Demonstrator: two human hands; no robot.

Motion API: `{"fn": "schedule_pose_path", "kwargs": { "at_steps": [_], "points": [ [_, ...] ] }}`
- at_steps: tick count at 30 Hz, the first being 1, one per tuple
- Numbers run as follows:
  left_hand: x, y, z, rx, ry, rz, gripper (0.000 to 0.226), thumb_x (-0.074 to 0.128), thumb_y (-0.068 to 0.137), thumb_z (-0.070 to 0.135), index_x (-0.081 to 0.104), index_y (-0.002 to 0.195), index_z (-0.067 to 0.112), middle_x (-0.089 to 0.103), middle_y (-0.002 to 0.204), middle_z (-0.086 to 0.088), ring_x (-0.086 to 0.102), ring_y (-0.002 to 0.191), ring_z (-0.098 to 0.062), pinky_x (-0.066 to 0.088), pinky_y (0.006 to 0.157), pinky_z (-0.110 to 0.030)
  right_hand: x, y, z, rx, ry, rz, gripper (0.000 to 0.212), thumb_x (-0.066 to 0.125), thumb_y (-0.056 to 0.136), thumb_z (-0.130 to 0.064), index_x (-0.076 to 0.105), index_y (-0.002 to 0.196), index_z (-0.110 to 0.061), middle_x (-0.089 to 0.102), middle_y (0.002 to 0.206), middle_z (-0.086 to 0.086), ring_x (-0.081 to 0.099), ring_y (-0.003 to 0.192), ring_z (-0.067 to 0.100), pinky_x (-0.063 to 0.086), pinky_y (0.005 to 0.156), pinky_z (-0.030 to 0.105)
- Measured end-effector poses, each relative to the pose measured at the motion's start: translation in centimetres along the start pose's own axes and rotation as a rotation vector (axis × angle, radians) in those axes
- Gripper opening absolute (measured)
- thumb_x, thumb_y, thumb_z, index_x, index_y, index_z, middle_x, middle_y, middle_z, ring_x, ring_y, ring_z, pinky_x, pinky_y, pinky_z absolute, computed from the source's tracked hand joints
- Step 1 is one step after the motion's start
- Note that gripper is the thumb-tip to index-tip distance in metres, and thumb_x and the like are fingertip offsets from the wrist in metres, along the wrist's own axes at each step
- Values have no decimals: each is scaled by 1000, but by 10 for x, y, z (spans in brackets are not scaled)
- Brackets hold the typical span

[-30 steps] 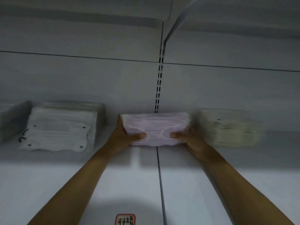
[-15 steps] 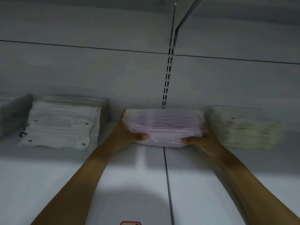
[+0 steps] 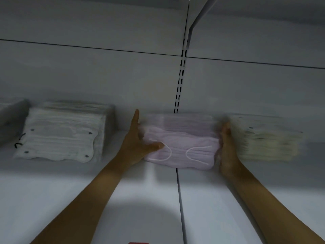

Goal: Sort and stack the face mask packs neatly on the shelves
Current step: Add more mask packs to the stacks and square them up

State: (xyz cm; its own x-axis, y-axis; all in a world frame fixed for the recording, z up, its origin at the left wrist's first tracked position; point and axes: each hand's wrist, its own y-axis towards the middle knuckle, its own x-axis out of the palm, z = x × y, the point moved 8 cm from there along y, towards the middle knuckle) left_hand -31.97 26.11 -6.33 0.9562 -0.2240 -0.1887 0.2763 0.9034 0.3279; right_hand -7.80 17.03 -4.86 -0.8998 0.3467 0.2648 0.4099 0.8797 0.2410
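Head view: a stack of pale pink pleated face mask packs (image 3: 181,147) with white ear loops lies on a white metal shelf (image 3: 149,199), pushed toward the grey back panel (image 3: 105,76). It sits astride the dark seam (image 3: 179,199) where two shelf boards meet, just below a slotted upright rail (image 3: 180,81) in the back panel.

The left hand (image 3: 135,147) stands against the stack's left end. Its fingers are straight and extended toward the back panel along the side of the packs, and the thumb lies across the top front corner, touching the topmost pack near one ear loop. The right hand (image 3: 226,148) is flat against the stack's right end, fingers straight and together, palm facing the packs. Motion blur softens its fingertips, so how far they reach along the side is unclear. Neither hand curls around the stack; both press it from the sides.

To the left, well apart, lies a stack of white face mask packs (image 3: 59,136) with dark dots at the corners, and a greyish stack (image 3: 12,120) shows at the left edge. Just right of the right hand sits a blurred stack of cream-yellow face mask packs (image 3: 263,141). A small red label (image 3: 138,242) peeks in at the bottom edge.
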Motion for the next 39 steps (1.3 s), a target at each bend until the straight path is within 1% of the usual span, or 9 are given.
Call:
{"fn": "schedule_pose_path", "kwargs": {
  "at_steps": [7, 10, 12, 17, 20, 26, 32, 36, 39],
  "points": [
    [16, 0, 1, 14, -2, -108, 145, 88, 49, 13, -16, 150, 16, 42, 137, -1, 45, 106, 19, 34, 95, 0, -29, 22, 26, -6, -101, 155, 98, 51, 59, -93, 64, 124, -21, 63, 128, -1, 56, 123, 15, 35, 113, 42],
    [11, 0, 2, -21, 54, -84, 137, 92, 51, 22, -4, 147, 45, 41, 133, 8, 43, 117, 2, 39, 100, -22, -14, 11, -5, -94, -253, 233, 60, 41, 81, -79, 63, 98, -27, 63, 108, -10, 56, 105, 2, 39, 104, 26],
    [13, 0, -3, -61, 61, -115, 129, 92, 58, 19, -4, 133, 59, 35, 133, 11, 39, 118, -3, 37, 95, -24, -16, 13, -6, -108, -280, 247, 33, 37, 100, -47, 59, 111, -25, 58, 116, -4, 51, 110, 9, 34, 104, 25],
    [15, 7, -8, 10, 4, -92, 146, 96, 42, 33, -2, 150, 36, 67, 106, 20, 62, 93, 5, 47, 88, -14, -24, 23, 1, -94, -390, 250, 42, 41, 100, -36, 53, 131, -9, 53, 118, -3, 46, 114, 10, 29, 90, 10],
    [15, 8, -18, -35, -14, -98, 145, 96, 49, 17, -8, 147, 37, 60, 113, 1, 62, 89, -5, 51, 91, -29, -22, 26, 16, -2, -426, 213, 84, 41, 82, -75, 54, 133, -9, 56, 133, 2, 49, 126, 18, 31, 110, 27],
    [15, 8, -16, -14, 25, -7, 126, 85, 63, -5, 1, 151, 24, 60, 109, 7, 58, 66, 20, 41, 64, 0, -20, 27, 16, -33, -447, 229, 58, 29, 100, -47, 48, 139, -9, 51, 138, 4, 44, 128, 13, 26, 101, 15],
    [5, 13, -28, -111, -26, 29, 154, 88, 32, 46, -4, 154, 29, 56, 119, -5, 63, 87, -3, 49, 94, -33, -8, 22, 4, -155, -386, 260, 57, 34, 102, -35, 24, 151, -7, 29, 155, 6, 29, 141, 16, 20, 92, -1],
    [11, 15, -23, -117, 25, -11, 133, 90, 61, 10, -4, 153, 27, 54, 107, 5, 58, 89, -9, 46, 96, -32, -10, 2, -27, -487, -683, 346, 82, 41, 91, -64, 29, 148, -6, 35, 151, 13, 34, 139, 24, 26, 116, 37],
    [11, 20, -25, -89, 105, -68, 127, 92, 53, 33, 17, 152, 8, 55, 103, 17, 58, 90, 11, 41, 92, -11, 38, -20, -40, -947, -1235, 168, 68, 46, 91, -57, 46, 138, -8, 47, 144, 16, 41, 135, 28, 25, 114, 46]
  ]
}}
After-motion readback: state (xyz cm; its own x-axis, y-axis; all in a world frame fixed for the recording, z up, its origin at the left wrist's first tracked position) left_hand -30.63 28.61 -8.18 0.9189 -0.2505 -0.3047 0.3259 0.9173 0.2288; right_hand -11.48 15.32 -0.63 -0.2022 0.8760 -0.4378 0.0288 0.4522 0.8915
